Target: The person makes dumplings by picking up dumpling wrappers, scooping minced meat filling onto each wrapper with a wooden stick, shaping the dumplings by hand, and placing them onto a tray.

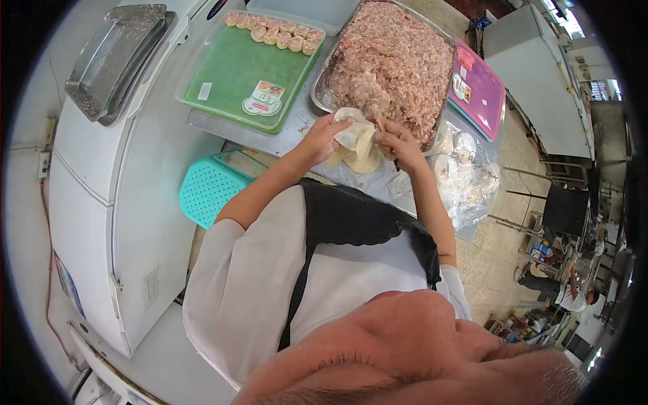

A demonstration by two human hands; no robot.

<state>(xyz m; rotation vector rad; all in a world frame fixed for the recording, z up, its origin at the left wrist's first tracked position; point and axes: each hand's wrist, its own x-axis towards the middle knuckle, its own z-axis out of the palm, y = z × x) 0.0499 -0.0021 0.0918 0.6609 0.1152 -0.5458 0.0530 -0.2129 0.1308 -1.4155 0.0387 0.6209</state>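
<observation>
My left hand [326, 140] is closed on a thin, round, pale dough wrapper [356, 125]. Several more wrappers [365, 159] lie in a loose pile just below it on the table. My right hand [401, 144] is wrapped around a thin, narrow spreading tool; its dark end shows under the fingers, and its exact kind is hard to make out. Both hands are close together at the near edge of a metal tray [325, 75] heaped with ground meat [395, 57].
On the left, a green-lidded container [226, 71] carries rows of filled dumplings [287, 34]. A purple lid [482, 88] and plastic bags of wrappers [466, 169] are at the right. A turquoise basket [209, 192] stands beside a white freezer [145, 223]. Another person [570, 297] is far right.
</observation>
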